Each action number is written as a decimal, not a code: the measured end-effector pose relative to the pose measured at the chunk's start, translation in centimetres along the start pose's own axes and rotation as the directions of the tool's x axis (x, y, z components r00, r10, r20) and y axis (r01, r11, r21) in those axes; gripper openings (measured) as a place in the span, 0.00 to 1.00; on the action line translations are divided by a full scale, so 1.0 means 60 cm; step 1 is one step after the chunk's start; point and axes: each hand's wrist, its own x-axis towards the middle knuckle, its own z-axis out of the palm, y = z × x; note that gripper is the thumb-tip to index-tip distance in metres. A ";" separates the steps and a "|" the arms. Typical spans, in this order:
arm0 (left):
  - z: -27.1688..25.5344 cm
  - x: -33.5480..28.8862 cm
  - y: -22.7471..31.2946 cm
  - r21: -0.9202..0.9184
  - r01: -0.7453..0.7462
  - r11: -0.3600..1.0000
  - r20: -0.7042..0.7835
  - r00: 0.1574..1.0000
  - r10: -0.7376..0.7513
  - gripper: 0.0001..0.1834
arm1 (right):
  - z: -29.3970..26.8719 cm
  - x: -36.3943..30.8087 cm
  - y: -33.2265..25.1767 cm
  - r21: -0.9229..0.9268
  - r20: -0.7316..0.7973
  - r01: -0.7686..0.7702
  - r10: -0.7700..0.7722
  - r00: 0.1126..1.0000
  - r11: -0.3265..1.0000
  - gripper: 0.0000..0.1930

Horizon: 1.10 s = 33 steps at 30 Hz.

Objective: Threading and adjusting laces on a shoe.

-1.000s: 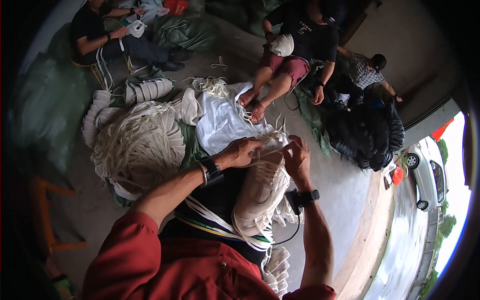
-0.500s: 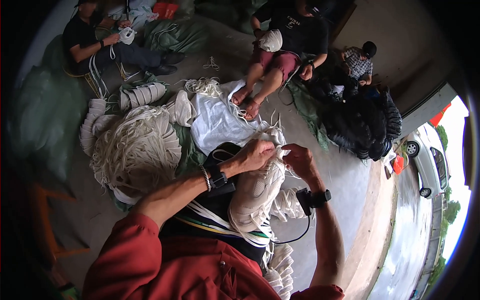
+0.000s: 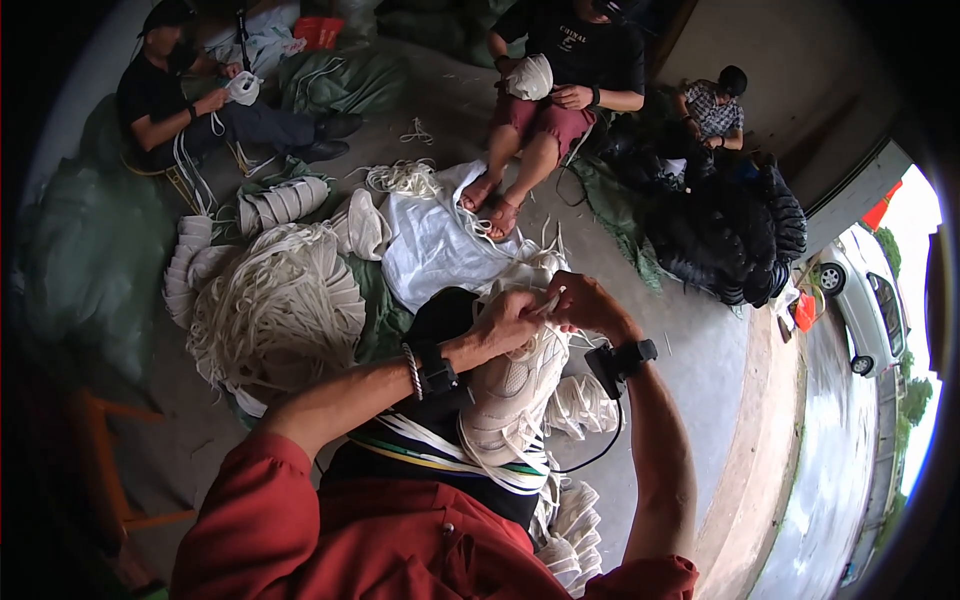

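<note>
Head: lace heap (image 3: pixel 272 308) near shoe (image 3: pixel 500 392)

You are in a makeshift shoe workshop, open to the outdoors. A white sheet (image 3: pixel 425 260) lies on the bare floor (image 3: pixel 665 345); nearer you than it is a pale laced shoe (image 3: pixel 505 392). Left of it are heaped shoe parts and laces (image 3: pixel 280 300) and, farther left, green sacks (image 3: pixel 90 265). Seated co-workers (image 3: pixel 575 55) ring its far side; a car (image 3: pixel 865 300) stands outside, far right of it.
</note>
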 end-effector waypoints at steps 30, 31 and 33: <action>-0.297 0.006 -0.116 0.753 0.343 0.561 -0.481 0.870 0.113 0.07 | 0.025 -0.015 0.022 0.188 -0.163 0.086 -0.055 0.985 0.978 0.05; -0.305 -0.001 -0.115 0.769 0.290 0.569 -0.471 0.859 0.200 0.07 | 0.025 -0.011 0.019 0.163 -0.162 0.102 -0.075 0.984 0.981 0.06; -0.312 -0.032 -0.095 0.059 0.360 0.931 -0.322 0.890 -0.323 0.09 | 0.030 -0.003 0.007 0.150 -0.259 0.171 -0.128 0.957 0.974 0.07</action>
